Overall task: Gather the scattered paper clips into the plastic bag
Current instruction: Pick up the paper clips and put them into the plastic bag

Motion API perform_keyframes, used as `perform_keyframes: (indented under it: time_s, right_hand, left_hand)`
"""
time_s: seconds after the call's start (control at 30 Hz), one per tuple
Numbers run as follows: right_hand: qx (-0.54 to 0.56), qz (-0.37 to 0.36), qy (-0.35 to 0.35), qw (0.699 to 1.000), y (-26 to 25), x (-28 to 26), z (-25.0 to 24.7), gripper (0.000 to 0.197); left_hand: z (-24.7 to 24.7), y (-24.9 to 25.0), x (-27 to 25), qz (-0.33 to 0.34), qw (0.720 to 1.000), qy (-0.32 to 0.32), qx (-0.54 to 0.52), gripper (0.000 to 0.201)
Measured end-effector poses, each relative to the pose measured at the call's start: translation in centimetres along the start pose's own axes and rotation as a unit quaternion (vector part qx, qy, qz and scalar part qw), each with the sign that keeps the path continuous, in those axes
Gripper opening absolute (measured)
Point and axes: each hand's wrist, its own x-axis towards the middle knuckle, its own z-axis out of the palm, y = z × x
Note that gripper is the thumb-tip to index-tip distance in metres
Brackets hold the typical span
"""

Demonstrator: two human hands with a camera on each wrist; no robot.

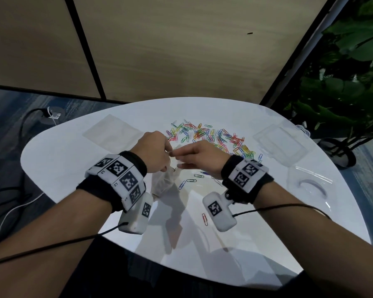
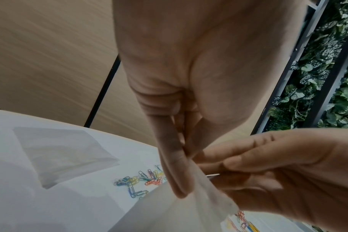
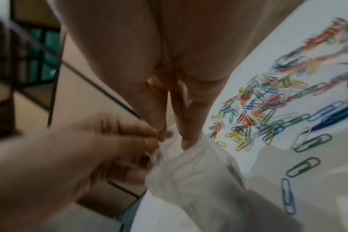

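Both hands point(image 1: 153, 151) point(image 1: 199, 157) pinching plastic bag point(image 1: 164, 182) mouth, paper clips point(image 1: 213, 136) scattered beyond

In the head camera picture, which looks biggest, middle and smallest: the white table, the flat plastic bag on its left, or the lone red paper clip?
1. white table
2. flat plastic bag
3. red paper clip

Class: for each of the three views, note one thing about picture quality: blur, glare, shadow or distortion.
Head view: wide-angle bending curves the white table edge, and the arms cast soft shadows on it. Left wrist view: fairly sharp on the plastic bag. Right wrist view: the left hand is smeared, and the far paper clips streak.
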Motion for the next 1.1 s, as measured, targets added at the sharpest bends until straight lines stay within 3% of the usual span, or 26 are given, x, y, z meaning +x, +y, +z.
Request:
perform_keyframes:
  time_s: [0.1, 0.13, 0.17, 0.2, 0.27, 0.3, 0.33, 0.4, 0.53, 0.67, 0.77, 0.83, 0.93, 1.0, 1.1]
  right_hand:
    - [0.08, -0.017, 0.025, 0.996, -0.2, -0.2, -2.2, 0.026]
    - [0.026, -0.024, 0.037, 0.999, 0.5, 0.0, -2.6, 0.028]
    - [-0.094, -0.042, 0.05, 0.993, 1.3, 0.0, -2.6, 0.03]
    - [-0.258, -0.068, 0.042, 0.963, 2.6, 0.0, -2.3, 0.033]
    - [-0.545, -0.113, -0.041, 0.83, 6.0, -0.3, -0.5, 0.044]
    - [-0.627, -0.132, -0.074, 0.764, 7.6, -0.7, 0.6, 0.052]
    - [-0.672, -0.149, -0.097, 0.719, 9.3, -1.0, 1.5, 0.059]
    - [-0.702, -0.157, -0.117, 0.685, 11.9, -1.0, 2.2, 0.069]
    - [-0.712, -0.107, -0.071, 0.691, 13.8, 0.0, -1.4, 0.068]
    - [-0.719, -0.009, 0.006, 0.695, 13.6, 0.2, -6.1, 0.063]
    - [-0.675, 0.053, 0.036, 0.735, 13.7, 0.4, -8.4, 0.056]
    - [-0.654, 0.024, 0.058, 0.754, 13.9, 0.9, -9.2, 0.05]
    - [-0.649, -0.03, 0.09, 0.755, 13.7, 1.7, -9.2, 0.025]
    - [-0.66, -0.02, 0.092, 0.745, 12.8, 1.7, -8.7, 0.014]
    - [-0.658, 0.03, 0.102, 0.745, 11.1, 1.5, -8.8, 0.02]
  left_hand:
    - [-0.5, -0.3, 0.2, -0.008, 1.0, 0.021, 0.001, 0.034]
    - [-0.7, -0.5, 0.2, -0.01, 1.0, 0.025, 0.002, 0.034]
    - [-0.8, -0.6, 0.3, -0.012, 1.0, 0.028, 0.001, 0.033]
    - [-0.9, -0.7, 0.3, -0.014, 0.999, 0.029, 0.001, 0.032]
    - [-0.9, -0.9, 0.4, -0.013, 1.0, 0.028, 0.006, 0.031]
    - [-0.9, -0.8, 0.4, -0.012, 1.0, 0.024, 0.011, 0.031]
    - [-0.9, -0.8, 0.3, -0.009, 1.0, 0.021, 0.016, 0.032]
    - [-0.7, -0.7, 0.2, -0.004, 1.0, 0.015, 0.027, 0.034]
    - [-0.6, -0.6, 0.2, -0.005, 0.999, 0.008, 0.033, 0.036]
    - [-0.4, -0.7, 0.2, -0.007, 0.999, 0.005, 0.043, 0.039]
    - [-0.4, -0.6, 0.0, -0.003, 0.999, 0.002, 0.051, 0.04]
    - [-0.4, -0.5, 0.1, 0.0, 0.999, 0.001, 0.054, 0.04]
    - [-0.1, -0.3, 0.2, 0.003, 0.998, -0.006, 0.064, 0.04]
    - [0.1, 0.0, 0.2, 0.005, 0.997, -0.014, 0.074, 0.04]
    - [0.3, 0.2, 0.1, 0.008, 0.996, -0.025, 0.085, 0.037]
